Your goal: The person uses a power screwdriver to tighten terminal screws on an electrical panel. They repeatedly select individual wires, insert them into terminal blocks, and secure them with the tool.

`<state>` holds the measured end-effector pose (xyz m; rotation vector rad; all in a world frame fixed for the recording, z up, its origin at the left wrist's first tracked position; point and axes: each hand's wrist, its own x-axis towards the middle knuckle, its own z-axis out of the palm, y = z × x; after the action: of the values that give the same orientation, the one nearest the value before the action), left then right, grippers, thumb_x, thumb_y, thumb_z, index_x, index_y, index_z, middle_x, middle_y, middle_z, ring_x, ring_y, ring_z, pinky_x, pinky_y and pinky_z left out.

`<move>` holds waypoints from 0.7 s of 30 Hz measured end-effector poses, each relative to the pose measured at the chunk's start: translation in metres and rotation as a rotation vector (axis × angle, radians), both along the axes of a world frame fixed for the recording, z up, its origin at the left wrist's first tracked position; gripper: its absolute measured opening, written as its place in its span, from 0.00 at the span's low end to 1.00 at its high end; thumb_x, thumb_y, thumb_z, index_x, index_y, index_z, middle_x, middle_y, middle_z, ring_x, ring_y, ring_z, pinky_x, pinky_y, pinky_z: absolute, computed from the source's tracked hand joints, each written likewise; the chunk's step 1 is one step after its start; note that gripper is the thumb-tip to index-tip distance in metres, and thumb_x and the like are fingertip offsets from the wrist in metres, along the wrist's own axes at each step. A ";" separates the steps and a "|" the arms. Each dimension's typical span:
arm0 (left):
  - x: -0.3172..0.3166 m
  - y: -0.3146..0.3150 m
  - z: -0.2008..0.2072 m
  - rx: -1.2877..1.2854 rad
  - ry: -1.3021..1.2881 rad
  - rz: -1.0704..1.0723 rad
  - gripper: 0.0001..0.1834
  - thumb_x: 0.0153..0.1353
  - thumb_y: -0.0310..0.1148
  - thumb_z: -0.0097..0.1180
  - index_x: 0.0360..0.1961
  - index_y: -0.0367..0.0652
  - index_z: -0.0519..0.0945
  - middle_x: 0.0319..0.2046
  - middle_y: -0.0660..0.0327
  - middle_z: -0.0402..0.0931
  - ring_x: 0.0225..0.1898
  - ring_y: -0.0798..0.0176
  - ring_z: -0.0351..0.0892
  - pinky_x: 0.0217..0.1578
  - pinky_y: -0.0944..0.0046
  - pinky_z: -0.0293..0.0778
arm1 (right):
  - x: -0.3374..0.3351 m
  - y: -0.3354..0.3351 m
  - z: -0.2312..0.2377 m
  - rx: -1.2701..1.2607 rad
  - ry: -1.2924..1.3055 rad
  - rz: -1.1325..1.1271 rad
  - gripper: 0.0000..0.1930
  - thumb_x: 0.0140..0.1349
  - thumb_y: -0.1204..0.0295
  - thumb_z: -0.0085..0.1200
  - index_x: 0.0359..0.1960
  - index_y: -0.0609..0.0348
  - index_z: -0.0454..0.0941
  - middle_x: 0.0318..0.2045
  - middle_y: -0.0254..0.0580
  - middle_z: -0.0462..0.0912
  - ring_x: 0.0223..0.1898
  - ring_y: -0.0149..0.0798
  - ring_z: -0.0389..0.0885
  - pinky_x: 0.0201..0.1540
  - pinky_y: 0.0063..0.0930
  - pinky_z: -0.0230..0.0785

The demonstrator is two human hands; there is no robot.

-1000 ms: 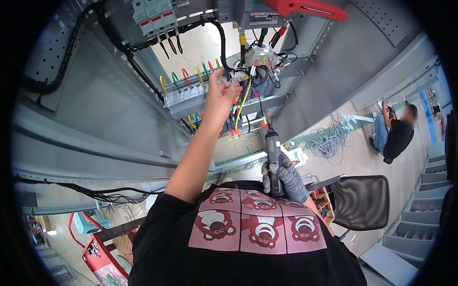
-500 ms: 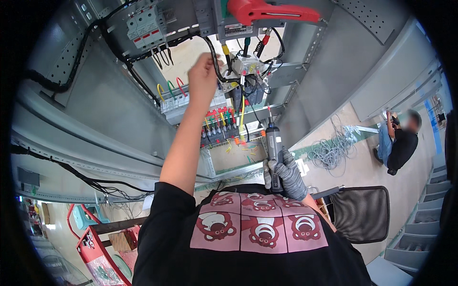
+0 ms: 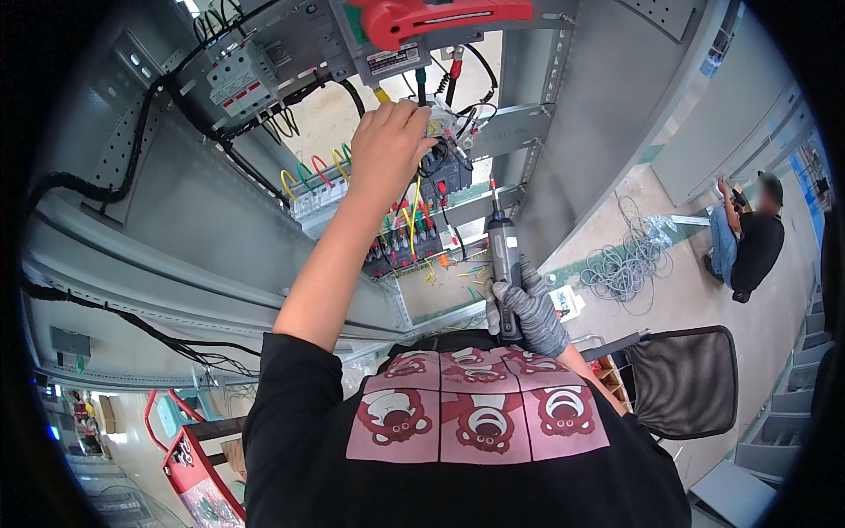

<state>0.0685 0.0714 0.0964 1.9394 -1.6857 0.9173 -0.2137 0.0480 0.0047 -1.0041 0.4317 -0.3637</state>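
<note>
My bare left hand (image 3: 392, 143) reaches into a grey metal cabinet, its fingers bent over the wiring under a switch with a red handle (image 3: 440, 19). A black wrapped cable bundle (image 3: 354, 95) and a yellow-sleeved cable (image 3: 381, 94) run down behind this hand. What lies in the fingers is hidden. Beside the hand is a black breaker (image 3: 451, 169) with thin wires around it. My right hand (image 3: 531, 310), in a grey knit glove, grips a cordless screwdriver (image 3: 504, 255) near my chest, its bit pointing up and away from me.
Left of the forearm sit a small breaker (image 3: 239, 81) and coloured wire loops (image 3: 317, 172). Below them is a terminal row (image 3: 400, 246). Outside the cabinet are coiled grey cable (image 3: 627, 264), a crouching person (image 3: 755, 238), a black mesh chair (image 3: 685, 380) and a red cart (image 3: 198, 475).
My left hand has moved right, from beside the black cable bundle to over the wires under the switch. The view has shifted slightly. My right hand still holds the screwdriver.
</note>
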 end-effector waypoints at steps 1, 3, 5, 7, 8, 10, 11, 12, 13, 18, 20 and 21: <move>-0.001 -0.004 0.000 0.022 -0.022 0.025 0.23 0.46 0.35 0.69 0.45 0.43 0.79 0.41 0.61 0.76 0.46 0.56 0.75 0.47 0.57 0.72 | 0.000 -0.001 -0.002 0.005 -0.001 -0.005 0.25 0.66 0.70 0.54 0.62 0.58 0.61 0.29 0.38 0.78 0.22 0.31 0.79 0.22 0.23 0.74; 0.002 -0.010 -0.002 0.023 -0.073 0.001 0.21 0.47 0.34 0.68 0.43 0.42 0.79 0.40 0.61 0.75 0.45 0.56 0.75 0.45 0.58 0.73 | 0.001 -0.002 -0.006 0.012 -0.001 -0.011 0.25 0.66 0.71 0.54 0.63 0.58 0.60 0.29 0.38 0.78 0.22 0.31 0.79 0.22 0.23 0.74; 0.005 -0.013 -0.001 -0.033 -0.084 -0.040 0.18 0.49 0.33 0.67 0.42 0.42 0.79 0.39 0.60 0.76 0.43 0.54 0.75 0.43 0.58 0.74 | -0.001 -0.003 -0.008 -0.010 0.009 -0.012 0.26 0.66 0.71 0.54 0.63 0.58 0.60 0.29 0.37 0.78 0.22 0.30 0.79 0.22 0.23 0.74; 0.011 -0.012 0.005 -0.144 -0.051 -0.104 0.16 0.52 0.32 0.66 0.42 0.41 0.79 0.39 0.58 0.76 0.42 0.52 0.75 0.41 0.58 0.74 | -0.002 -0.003 -0.008 -0.007 -0.003 -0.019 0.26 0.66 0.70 0.55 0.64 0.58 0.60 0.29 0.37 0.78 0.22 0.30 0.79 0.23 0.23 0.74; 0.012 -0.014 0.008 -0.190 -0.043 -0.115 0.15 0.52 0.31 0.66 0.41 0.40 0.79 0.37 0.58 0.76 0.40 0.52 0.75 0.40 0.56 0.74 | -0.002 -0.004 -0.007 0.007 -0.023 -0.023 0.27 0.66 0.70 0.55 0.64 0.58 0.60 0.29 0.37 0.78 0.22 0.29 0.79 0.23 0.23 0.74; 0.012 -0.018 0.009 -0.230 -0.044 -0.104 0.15 0.52 0.31 0.65 0.41 0.41 0.79 0.37 0.58 0.76 0.40 0.52 0.75 0.40 0.56 0.73 | -0.002 -0.002 -0.009 -0.004 -0.030 -0.044 0.27 0.65 0.70 0.55 0.64 0.58 0.60 0.30 0.36 0.78 0.23 0.29 0.79 0.23 0.23 0.73; 0.011 -0.019 0.009 -0.251 -0.044 -0.099 0.15 0.52 0.31 0.65 0.41 0.41 0.80 0.37 0.58 0.75 0.40 0.52 0.75 0.40 0.56 0.73 | -0.001 -0.002 -0.011 -0.031 -0.015 -0.063 0.27 0.65 0.70 0.55 0.64 0.58 0.60 0.30 0.36 0.78 0.23 0.29 0.78 0.24 0.22 0.73; 0.010 -0.021 0.008 -0.249 -0.046 -0.078 0.15 0.52 0.31 0.65 0.41 0.42 0.80 0.37 0.59 0.75 0.40 0.52 0.75 0.40 0.56 0.72 | 0.000 -0.002 -0.012 -0.061 0.001 -0.086 0.27 0.65 0.70 0.55 0.64 0.58 0.60 0.30 0.36 0.78 0.23 0.28 0.78 0.24 0.22 0.73; 0.009 -0.021 0.006 -0.248 -0.047 -0.058 0.14 0.52 0.30 0.65 0.41 0.43 0.80 0.37 0.59 0.76 0.40 0.53 0.75 0.40 0.56 0.71 | -0.001 -0.002 -0.011 -0.072 0.011 -0.074 0.27 0.65 0.70 0.56 0.64 0.59 0.60 0.31 0.36 0.78 0.24 0.28 0.79 0.25 0.22 0.73; 0.014 -0.027 0.001 -0.297 -0.151 -0.051 0.16 0.50 0.32 0.66 0.41 0.46 0.79 0.37 0.64 0.74 0.41 0.57 0.74 0.40 0.57 0.67 | -0.005 0.004 -0.002 -0.081 0.063 -0.037 0.29 0.64 0.67 0.56 0.64 0.59 0.60 0.32 0.35 0.77 0.28 0.26 0.77 0.28 0.21 0.73; 0.013 -0.023 -0.002 -0.311 -0.106 -0.022 0.16 0.50 0.33 0.66 0.41 0.47 0.79 0.37 0.64 0.74 0.40 0.58 0.74 0.40 0.56 0.67 | -0.007 0.007 -0.002 -0.089 0.069 -0.026 0.29 0.64 0.67 0.56 0.65 0.59 0.60 0.33 0.35 0.77 0.28 0.25 0.76 0.28 0.21 0.73; 0.010 -0.023 -0.002 -0.319 -0.085 -0.016 0.16 0.50 0.33 0.66 0.41 0.47 0.79 0.36 0.65 0.74 0.40 0.58 0.74 0.40 0.56 0.67 | -0.009 0.009 -0.004 -0.100 0.066 -0.026 0.29 0.64 0.66 0.56 0.65 0.60 0.60 0.33 0.35 0.76 0.28 0.25 0.76 0.28 0.21 0.73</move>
<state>0.0788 0.0484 0.0948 1.6941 -1.4895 1.1963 -0.2230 0.0567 0.0003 -1.1112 0.4903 -0.3790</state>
